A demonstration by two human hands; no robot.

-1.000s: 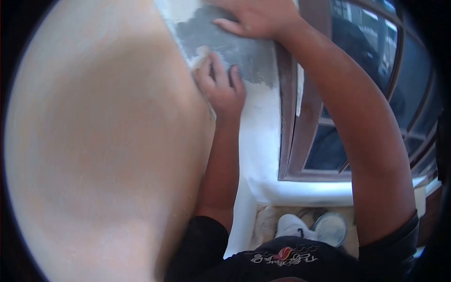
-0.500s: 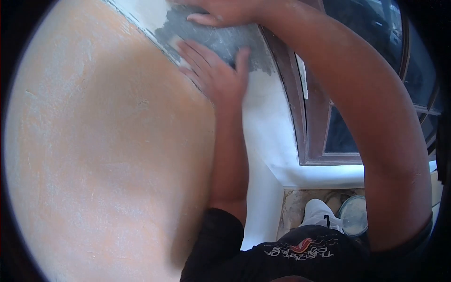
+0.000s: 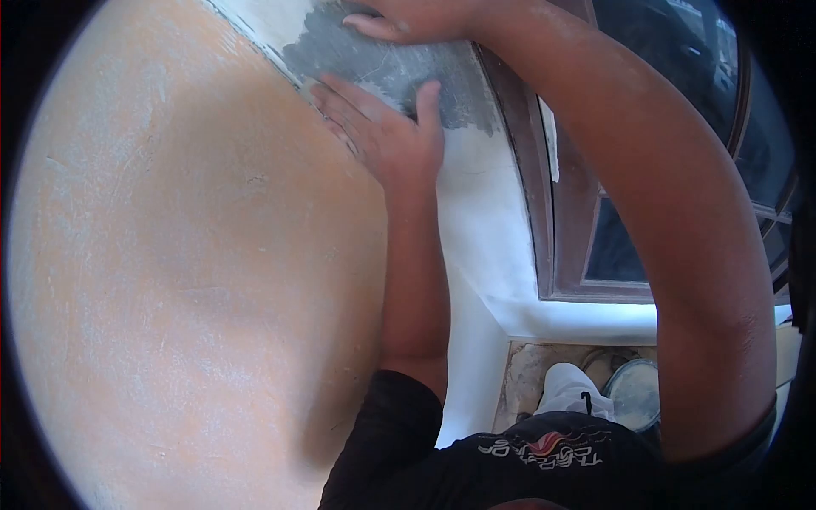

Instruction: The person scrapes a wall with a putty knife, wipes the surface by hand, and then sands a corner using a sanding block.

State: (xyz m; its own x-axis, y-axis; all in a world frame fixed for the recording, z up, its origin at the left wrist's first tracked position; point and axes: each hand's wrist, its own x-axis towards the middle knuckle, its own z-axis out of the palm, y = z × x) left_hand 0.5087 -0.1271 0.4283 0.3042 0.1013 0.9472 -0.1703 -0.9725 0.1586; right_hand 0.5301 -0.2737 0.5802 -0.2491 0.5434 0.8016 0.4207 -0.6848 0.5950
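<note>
My left hand (image 3: 382,140) lies flat against the wall corner, its fingers stretched toward the rough edge and its thumb apart. Nothing shows in its grip. Under and beside it is a dark grey patch (image 3: 433,72) on the white wall strip (image 3: 480,204). Above it, my right hand (image 3: 408,17) is at the top edge of the view, over the same patch. Its thumb is stretched out, but the other fingers are cut off or hidden, so what it may hold cannot be seen.
An orange-beige wall face (image 3: 195,255) fills the left side. On the right is a brown window frame (image 3: 574,221) with dark glass panes. Below, a round bucket (image 3: 636,395) with pale contents stands on the stained floor beside a white-clad leg (image 3: 568,387).
My left hand has shifted slightly left and down, its fingers now over the corner edge. My right hand has moved slightly up and right.
</note>
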